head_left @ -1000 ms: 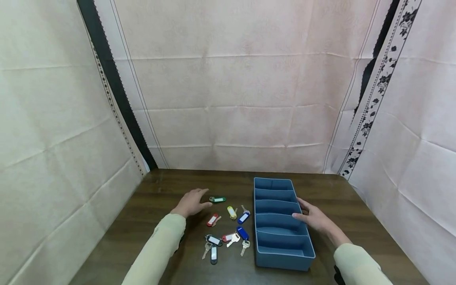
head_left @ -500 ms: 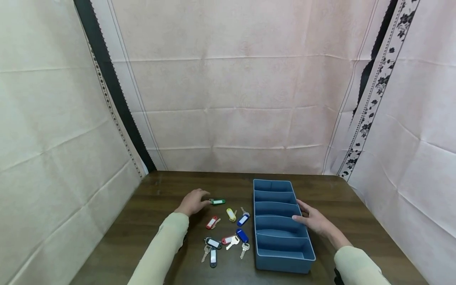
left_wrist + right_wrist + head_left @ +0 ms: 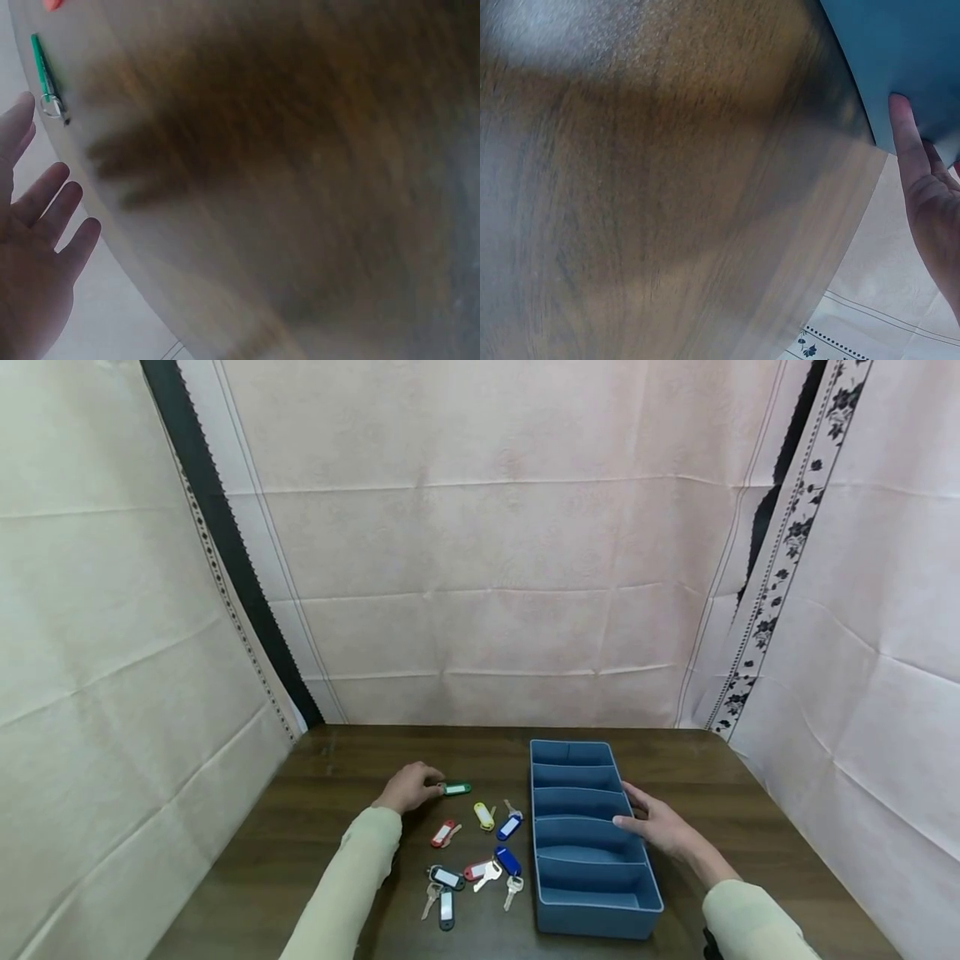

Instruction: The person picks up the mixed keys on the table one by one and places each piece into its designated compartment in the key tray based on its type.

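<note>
In the head view my left hand (image 3: 411,787) reaches to the left end of a green key tag (image 3: 456,789), fingertips right at its ring end. The left wrist view shows that hand (image 3: 45,232) with fingers spread and the green tag (image 3: 41,67) with its ring beyond the thumb. My right hand (image 3: 660,822) holds the right side wall of a blue divided box (image 3: 596,920), thumb over the rim and fingers along the outside. In the right wrist view a straight finger (image 3: 906,135) presses the box's outer wall (image 3: 900,45).
Between left hand and box lie more tagged keys: a yellow tag (image 3: 483,815), blue tags (image 3: 509,827), red tags (image 3: 443,833) and black tags (image 3: 447,910). The box has several compartments in a row. Pale cloth (image 3: 480,568) hangs behind the wooden table (image 3: 765,860).
My left hand has moved slightly right, its fingertips closing up to the end of the green tag. The right hand keeps its hold on the box. The head view has shifted slightly.
</note>
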The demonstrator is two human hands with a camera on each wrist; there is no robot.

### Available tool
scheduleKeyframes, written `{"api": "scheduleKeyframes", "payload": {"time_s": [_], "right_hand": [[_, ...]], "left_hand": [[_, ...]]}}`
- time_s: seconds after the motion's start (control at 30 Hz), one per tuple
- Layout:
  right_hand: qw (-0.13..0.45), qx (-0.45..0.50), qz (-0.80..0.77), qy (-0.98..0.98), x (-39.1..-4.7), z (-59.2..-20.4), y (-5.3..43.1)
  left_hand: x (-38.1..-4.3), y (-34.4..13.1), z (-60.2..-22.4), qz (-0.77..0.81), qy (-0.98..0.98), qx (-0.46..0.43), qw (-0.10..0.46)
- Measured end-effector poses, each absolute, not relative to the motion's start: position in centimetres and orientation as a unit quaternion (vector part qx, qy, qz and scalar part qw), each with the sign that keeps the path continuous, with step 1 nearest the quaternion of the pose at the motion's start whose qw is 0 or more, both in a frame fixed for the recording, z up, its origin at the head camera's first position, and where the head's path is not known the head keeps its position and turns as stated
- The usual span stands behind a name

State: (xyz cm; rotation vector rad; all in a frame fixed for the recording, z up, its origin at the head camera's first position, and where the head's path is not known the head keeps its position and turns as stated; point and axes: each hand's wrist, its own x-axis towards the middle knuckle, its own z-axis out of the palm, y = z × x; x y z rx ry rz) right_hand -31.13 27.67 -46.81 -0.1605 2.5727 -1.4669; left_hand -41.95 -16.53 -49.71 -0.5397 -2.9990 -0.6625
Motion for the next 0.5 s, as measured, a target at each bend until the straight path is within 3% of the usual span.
{"api": "scheduleKeyframes", "payload": {"time_s": [0.5], "right_hand": [[0.09,-0.05,-0.495,0.863,-31.1,-46.83,27.77]], "left_hand": [[-42.17,-16.42,-50.48,-0.191,-0.962,-0.193,0.024]]}}
